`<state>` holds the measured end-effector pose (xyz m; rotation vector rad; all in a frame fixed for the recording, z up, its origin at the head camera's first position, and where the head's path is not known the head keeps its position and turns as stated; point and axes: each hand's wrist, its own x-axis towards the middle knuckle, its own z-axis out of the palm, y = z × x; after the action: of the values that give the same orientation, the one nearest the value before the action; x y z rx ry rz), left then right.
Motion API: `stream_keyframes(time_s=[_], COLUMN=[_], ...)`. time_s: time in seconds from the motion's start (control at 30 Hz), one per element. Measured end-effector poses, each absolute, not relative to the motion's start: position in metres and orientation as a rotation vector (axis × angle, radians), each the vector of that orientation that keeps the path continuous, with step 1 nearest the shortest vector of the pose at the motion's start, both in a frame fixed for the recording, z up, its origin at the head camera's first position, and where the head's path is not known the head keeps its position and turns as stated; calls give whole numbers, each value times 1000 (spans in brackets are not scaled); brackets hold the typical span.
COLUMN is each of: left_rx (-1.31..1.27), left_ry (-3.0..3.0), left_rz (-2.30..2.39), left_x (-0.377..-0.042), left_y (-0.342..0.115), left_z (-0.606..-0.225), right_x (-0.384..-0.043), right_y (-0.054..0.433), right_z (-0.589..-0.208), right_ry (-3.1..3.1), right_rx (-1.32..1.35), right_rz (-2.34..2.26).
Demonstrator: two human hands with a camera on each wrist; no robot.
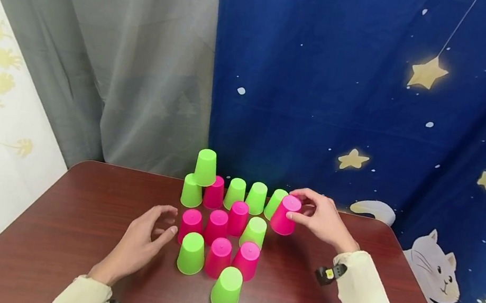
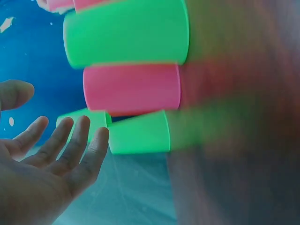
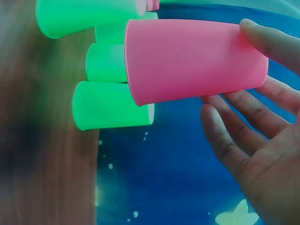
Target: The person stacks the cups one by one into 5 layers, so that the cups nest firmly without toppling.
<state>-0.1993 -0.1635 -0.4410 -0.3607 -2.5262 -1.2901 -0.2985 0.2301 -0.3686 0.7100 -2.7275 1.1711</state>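
Observation:
My right hand [image 1: 321, 218] pinches an upside-down pink cup [image 1: 285, 215] between thumb and fingers. In the right wrist view this pink cup [image 3: 192, 61] hangs off the table, its narrow end toward the palm. It overlaps the green cup [image 1: 275, 204] at the right end of the back row. My left hand [image 1: 144, 237] is held with relaxed, spread fingers, close to the left side of a pink cup [image 1: 190, 224] and a green cup [image 1: 191, 253]. Nothing is in its grasp. One green cup [image 1: 206, 168] sits on top of the two leftmost back-row cups.
Several upside-down green and pink cups stand in rows that narrow toward me, with a single green cup [image 1: 226, 289] in front. Beneath them is a dark red-brown table [image 1: 80, 231]. A blue curtain [image 1: 308, 76] and a grey curtain [image 1: 158, 78] hang behind its far edge.

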Motion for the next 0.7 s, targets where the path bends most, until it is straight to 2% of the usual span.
stream_keyframes(time_s=[0.3,0.7], left_rx=[-411,-409], left_ry=[-2538,-2559], left_rz=[-1266,-1059], left_x=[-177,-171], left_y=[-149,-138], left_z=[-449,-465], right_x=[-329,-359], right_y=[205,154], right_z=[-349,-349], right_ry=[-2730,-2710], right_rx=[721,706], right_rz=[1085,1125])
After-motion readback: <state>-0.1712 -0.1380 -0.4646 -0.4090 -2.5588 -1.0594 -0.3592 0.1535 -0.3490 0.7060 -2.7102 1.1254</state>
